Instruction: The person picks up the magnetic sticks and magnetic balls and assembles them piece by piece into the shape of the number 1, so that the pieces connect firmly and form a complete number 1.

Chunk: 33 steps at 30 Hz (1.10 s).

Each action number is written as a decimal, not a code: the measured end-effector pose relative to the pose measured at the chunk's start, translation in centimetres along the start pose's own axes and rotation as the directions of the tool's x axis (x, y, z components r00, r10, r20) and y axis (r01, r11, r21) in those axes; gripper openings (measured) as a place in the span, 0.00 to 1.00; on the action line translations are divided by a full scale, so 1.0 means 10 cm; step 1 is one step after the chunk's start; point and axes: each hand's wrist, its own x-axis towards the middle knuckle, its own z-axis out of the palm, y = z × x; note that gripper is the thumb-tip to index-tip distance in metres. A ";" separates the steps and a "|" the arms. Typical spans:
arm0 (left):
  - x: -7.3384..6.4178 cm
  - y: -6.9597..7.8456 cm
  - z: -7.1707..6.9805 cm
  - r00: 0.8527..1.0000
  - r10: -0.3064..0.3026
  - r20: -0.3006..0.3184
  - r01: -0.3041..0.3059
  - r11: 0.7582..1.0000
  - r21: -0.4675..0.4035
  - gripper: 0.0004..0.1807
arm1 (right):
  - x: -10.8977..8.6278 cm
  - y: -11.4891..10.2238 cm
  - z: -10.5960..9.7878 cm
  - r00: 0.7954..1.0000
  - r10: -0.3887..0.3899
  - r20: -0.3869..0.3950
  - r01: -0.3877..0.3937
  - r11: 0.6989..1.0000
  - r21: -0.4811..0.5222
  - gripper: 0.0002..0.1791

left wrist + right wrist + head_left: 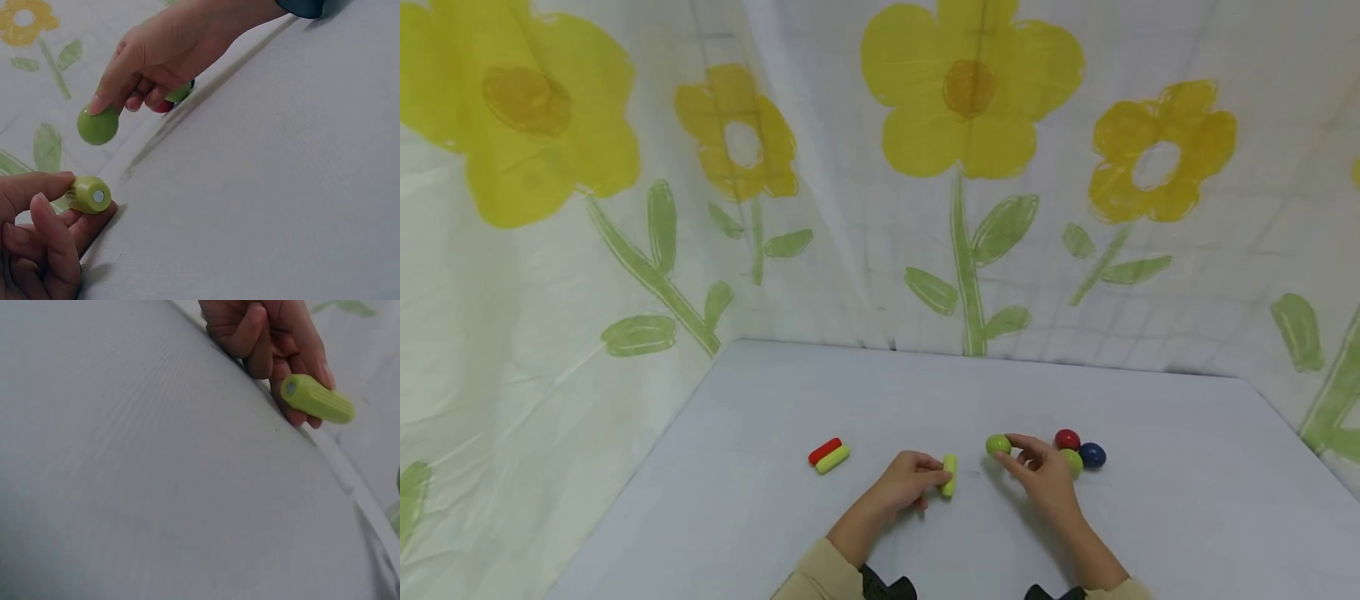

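In the head view my left hand [904, 482] pinches a short yellow-green toy rod [949, 477] between thumb and fingers. The left wrist view shows a pale round disc on the end of this rod [90, 194]; its ridged side faces the right wrist view [322, 400]. To its right, my right hand [1047, 482] holds a shiny green ball [997, 444] at the thumb and fingertips, raised above the tabletop. The ball and the rod are apart, with a gap between them. My right hand itself is out of its own wrist view.
Just beyond my right hand sit a red ball [1067, 439], a blue ball [1093, 455] and another green ball [1072, 462], partly covered by the hand. Left of my left hand lie a red rod [825, 451] and a yellow-green rod [832, 459], side by side. A flowered curtain [850, 250] hangs behind the white table [760, 400].
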 end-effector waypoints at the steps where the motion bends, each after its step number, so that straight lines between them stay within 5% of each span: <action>1: 0.00 0.00 0.00 1.000 0.001 0.003 -0.001 1.000 -0.003 0.10 | 0.01 -0.01 0.04 1.000 -0.001 0.003 0.001 1.000 0.008 0.18; 16: -0.01 -0.01 -0.04 1.000 0.017 0.023 -0.017 1.000 -0.016 0.10 | 0.11 -0.15 0.51 1.000 -0.019 0.015 0.017 0.986 0.168 0.18; 33: 0.00 -0.01 -0.02 0.999 0.031 0.010 -0.030 0.998 -0.058 0.10 | 0.06 -0.24 0.61 0.998 0.016 0.059 -0.027 0.982 0.188 0.19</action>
